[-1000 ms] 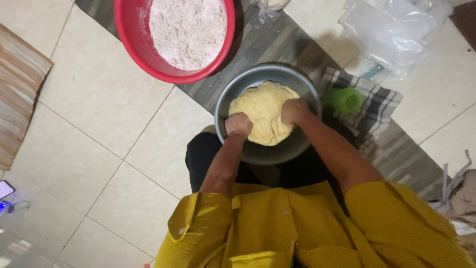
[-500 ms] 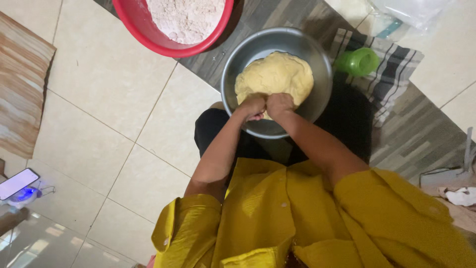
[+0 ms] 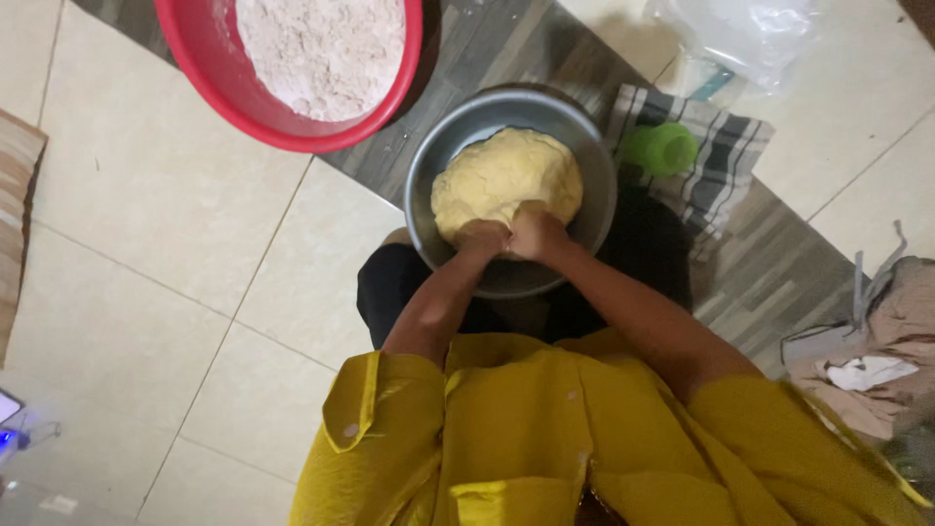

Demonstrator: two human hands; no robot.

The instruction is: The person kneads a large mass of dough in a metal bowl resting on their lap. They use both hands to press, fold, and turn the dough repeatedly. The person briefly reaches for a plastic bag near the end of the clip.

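While both fists press side by side into the near edge of the yellow dough [image 3: 506, 175], the head camera looks straight down on them. Left hand [image 3: 481, 239] and right hand [image 3: 536, 234] are each curled closed, knuckles down on the dough and touching one another, gripping nothing. That dough lies as one rounded mass inside a grey metal bowl [image 3: 589, 170] set on the floor between the person's knees. Just beyond the bowl to the left stands a red basin [image 3: 209, 68] of pale flour [image 3: 321, 49]. Right of the bowl, a green cup [image 3: 660, 148] lies on a striped cloth [image 3: 726, 161], with a clear plastic bag [image 3: 745, 29] further off.
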